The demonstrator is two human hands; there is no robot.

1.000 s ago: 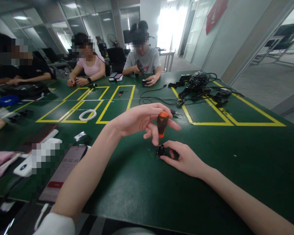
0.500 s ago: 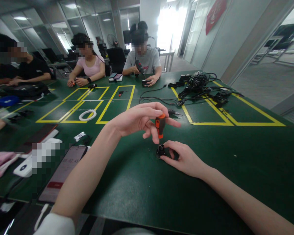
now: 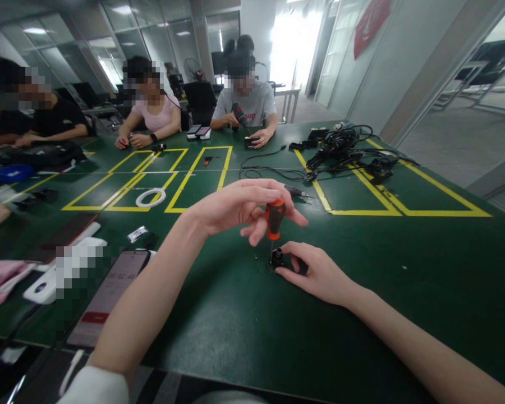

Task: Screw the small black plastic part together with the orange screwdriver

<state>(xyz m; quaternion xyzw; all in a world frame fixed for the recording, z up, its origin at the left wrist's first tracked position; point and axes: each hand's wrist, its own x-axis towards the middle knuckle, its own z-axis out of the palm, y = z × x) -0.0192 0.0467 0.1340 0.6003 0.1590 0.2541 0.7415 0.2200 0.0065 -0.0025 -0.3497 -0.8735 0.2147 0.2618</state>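
My left hand (image 3: 252,207) arches over a short orange and dark grey screwdriver (image 3: 274,220) and is closed on the top of its handle. The screwdriver stands nearly upright, its thin shaft reaching down to a small round black part (image 3: 276,259) on the table. That part has a flat base and a short tube rising from its middle. My right hand (image 3: 309,266) pinches the part's right side between thumb and fingers and keeps it against the tabletop. A tiny dark bit, perhaps a screw (image 3: 256,257), lies just left of the part. The screwdriver's tip is too small to make out.
A phone (image 3: 118,292) showing a timer lies by my left forearm, near a white device (image 3: 88,247). Beyond my hands are a white ring (image 3: 150,197), yellow tape outlines and tangled black cables (image 3: 340,146). Across the green table a person holds a power drill (image 3: 239,115).
The fingers of my left hand have shifted around the screwdriver handle, which has turned and shows its other side. My right hand and the black part have stayed in place.
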